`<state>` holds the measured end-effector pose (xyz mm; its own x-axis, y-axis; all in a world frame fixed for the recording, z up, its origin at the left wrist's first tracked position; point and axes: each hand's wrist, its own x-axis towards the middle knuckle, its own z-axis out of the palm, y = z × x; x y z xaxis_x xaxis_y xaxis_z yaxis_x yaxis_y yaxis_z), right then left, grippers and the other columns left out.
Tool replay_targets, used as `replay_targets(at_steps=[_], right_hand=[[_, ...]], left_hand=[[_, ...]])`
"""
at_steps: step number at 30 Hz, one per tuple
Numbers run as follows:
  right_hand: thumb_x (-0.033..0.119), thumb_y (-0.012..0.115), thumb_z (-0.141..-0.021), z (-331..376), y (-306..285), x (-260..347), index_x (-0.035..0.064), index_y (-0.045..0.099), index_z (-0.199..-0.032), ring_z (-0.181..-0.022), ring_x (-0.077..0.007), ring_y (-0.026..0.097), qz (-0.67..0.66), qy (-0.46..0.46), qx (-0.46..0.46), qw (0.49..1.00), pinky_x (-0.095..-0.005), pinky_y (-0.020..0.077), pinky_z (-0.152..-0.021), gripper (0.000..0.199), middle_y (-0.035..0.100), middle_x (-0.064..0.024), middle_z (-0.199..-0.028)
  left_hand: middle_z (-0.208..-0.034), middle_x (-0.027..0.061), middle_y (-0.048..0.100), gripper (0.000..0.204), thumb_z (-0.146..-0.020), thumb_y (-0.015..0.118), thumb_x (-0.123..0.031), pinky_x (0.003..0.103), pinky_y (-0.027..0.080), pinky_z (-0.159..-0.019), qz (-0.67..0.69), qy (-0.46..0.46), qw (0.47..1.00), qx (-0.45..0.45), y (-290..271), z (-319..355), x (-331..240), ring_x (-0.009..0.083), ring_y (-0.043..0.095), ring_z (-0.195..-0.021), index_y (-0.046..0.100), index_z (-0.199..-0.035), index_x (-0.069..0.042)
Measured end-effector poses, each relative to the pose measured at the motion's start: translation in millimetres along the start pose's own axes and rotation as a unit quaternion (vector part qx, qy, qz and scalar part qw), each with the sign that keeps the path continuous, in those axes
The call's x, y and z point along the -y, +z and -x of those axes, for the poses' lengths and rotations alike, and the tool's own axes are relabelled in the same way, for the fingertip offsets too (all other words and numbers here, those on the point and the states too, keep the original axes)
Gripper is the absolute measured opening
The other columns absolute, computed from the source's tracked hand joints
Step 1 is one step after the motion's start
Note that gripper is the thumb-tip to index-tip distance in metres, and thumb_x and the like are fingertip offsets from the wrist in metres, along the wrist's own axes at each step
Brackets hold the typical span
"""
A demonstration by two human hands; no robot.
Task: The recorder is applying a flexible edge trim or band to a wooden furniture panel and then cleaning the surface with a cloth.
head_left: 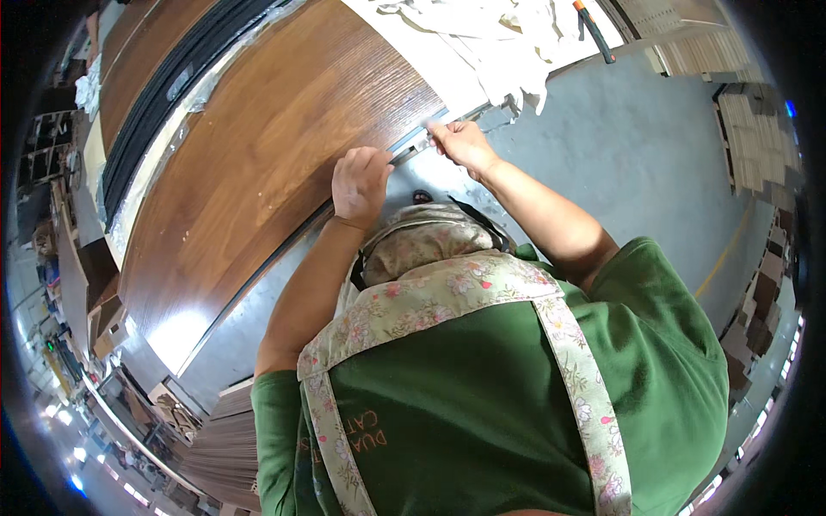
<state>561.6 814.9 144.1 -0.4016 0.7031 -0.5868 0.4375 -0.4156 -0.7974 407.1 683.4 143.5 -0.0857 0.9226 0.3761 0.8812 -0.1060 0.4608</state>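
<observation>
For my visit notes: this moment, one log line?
left hand: at brown panel edge; right hand: near panel corner; orange-black tool: farther right

The strips point(142, 148) lie along the board's point(275, 146) far left side, the cloth point(508, 47) on the worktop point(411, 39) to its right, then the tool point(594, 33), with stacks point(750, 142) farther right across the floor point(645, 146).

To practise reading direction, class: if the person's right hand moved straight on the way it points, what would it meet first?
Most likely the brown wood-grain panel, whose edge lies just beyond the right hand; depth is unclear, so it might pass above.
</observation>
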Motion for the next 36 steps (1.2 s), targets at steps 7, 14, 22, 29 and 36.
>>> replay_targets(at_steps=[7, 14, 22, 29, 36], right_hand=[[0.027, 0.053, -0.087, -5.8, 13.0, 15.0, 0.0021, 0.060, -0.070, -0.045, -0.0123, 0.039, -0.003, 0.150, -0.031, 0.988, -0.0289, 0.0286, -0.038, 0.031, 0.048, -0.0027, -0.056], [0.027, 0.052, -0.088, -1.1, 23.8, 33.4, 0.0018, 0.060, -0.073, -0.046, -0.0125, 0.036, 0.035, 0.214, -0.075, 0.973, -0.0279, 0.0294, -0.038, 0.030, 0.047, -0.0029, -0.063], [0.032, 0.054, -0.087, 22.6, 70.1, 18.0, -0.0027, 0.062, -0.085, -0.057, -0.0190, 0.051, 0.118, 0.127, -0.107, 0.979, -0.0324, 0.0450, -0.046, 0.035, 0.056, -0.0083, -0.070], [0.033, 0.050, -0.090, 55.0, 129.2, 25.0, 0.0042, 0.059, -0.081, -0.052, -0.0103, 0.040, -0.009, 0.189, -0.055, 0.980, -0.0262, 0.0353, -0.045, 0.032, 0.046, -0.0002, -0.065], [0.031, 0.045, -0.091, 57.5, 149.0, 31.8, 0.0057, 0.057, -0.086, -0.052, -0.0103, 0.040, 0.057, 0.252, -0.008, 0.966, -0.0264, 0.0378, -0.046, 0.028, 0.043, 0.0013, -0.064]], left_hand=[[-0.091, 0.0064, 0.055, 0.030, -0.068, 0.068, -0.012, 0.039, 0.040, -0.078, 0.063, 0.098, 0.990, 0.080, -12.0, -16.8, 25.4, 0.0251, 0.052, -0.089, 0.064, -0.097, -0.008], [-0.098, 0.0059, 0.056, 0.023, -0.069, 0.068, -0.013, 0.039, 0.038, -0.086, 0.141, 0.092, 0.982, 0.083, -9.4, -16.1, 41.0, 0.0277, 0.048, -0.100, 0.067, -0.092, -0.009], [-0.110, 0.0075, 0.054, 0.030, -0.070, 0.066, -0.014, 0.042, 0.035, -0.094, 0.115, 0.072, 0.988, 0.079, -16.8, 3.5, 46.6, 0.0308, 0.044, -0.109, 0.066, -0.100, -0.011], [-0.113, 0.0079, 0.053, 0.031, -0.069, 0.065, -0.011, 0.042, 0.034, -0.093, 0.125, 0.062, 0.986, 0.090, -58.3, 44.6, 65.9, 0.0302, 0.044, -0.109, 0.065, -0.100, -0.009], [-0.109, 0.0069, 0.052, 0.041, -0.060, 0.069, -0.003, 0.042, 0.034, -0.092, 0.142, 0.040, 0.984, 0.103, -70.0, 57.6, 75.0, 0.0305, 0.043, -0.108, 0.064, -0.100, -0.009]])
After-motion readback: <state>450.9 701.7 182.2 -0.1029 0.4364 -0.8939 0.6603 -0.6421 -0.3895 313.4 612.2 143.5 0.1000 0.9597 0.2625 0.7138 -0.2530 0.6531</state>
